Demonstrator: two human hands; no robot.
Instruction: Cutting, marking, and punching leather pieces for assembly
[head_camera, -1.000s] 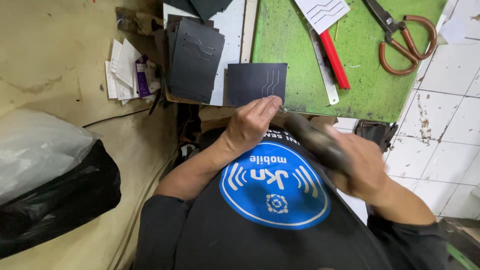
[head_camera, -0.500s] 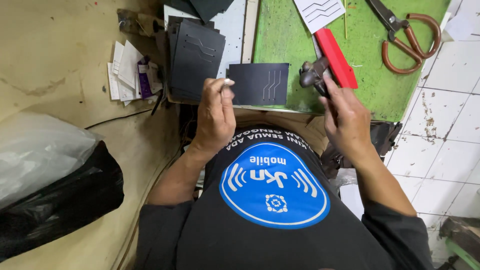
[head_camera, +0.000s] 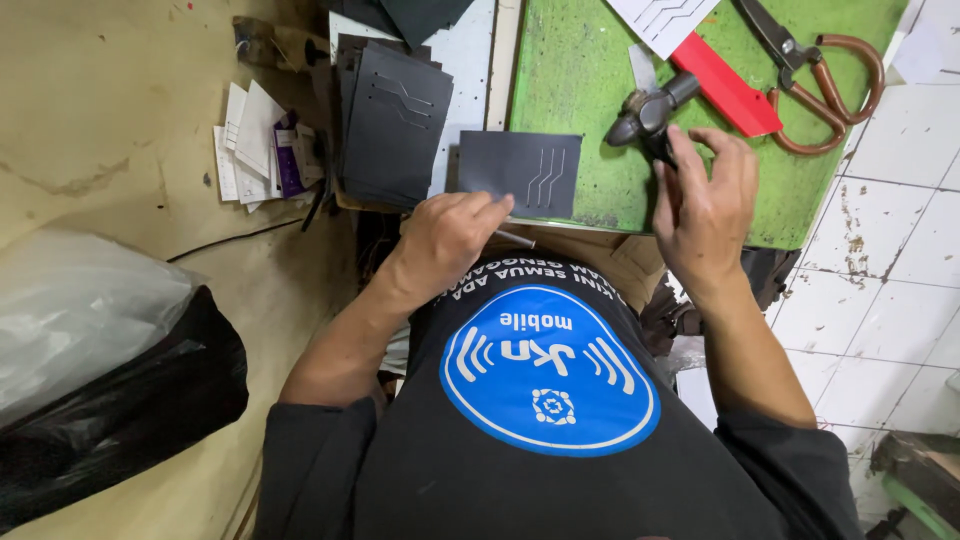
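This is a small craft workshop for cutting sheet material. A green cutting mat (head_camera: 600, 120) covers the worktop, with large shears (head_camera: 820, 70), a red-handled tool (head_camera: 725, 85) and a stack of dark cut pieces with slit lines (head_camera: 395, 125) lying around. The worn tiled floor (head_camera: 890, 250) and paper scraps (head_camera: 250, 150) add to the impression.

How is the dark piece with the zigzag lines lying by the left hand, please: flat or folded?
Flat. The dark piece lies spread on the green mat, all corners showing, with the left hand at its near edge.

Dark grey card (head_camera: 520, 172), green mat (head_camera: 590, 90)
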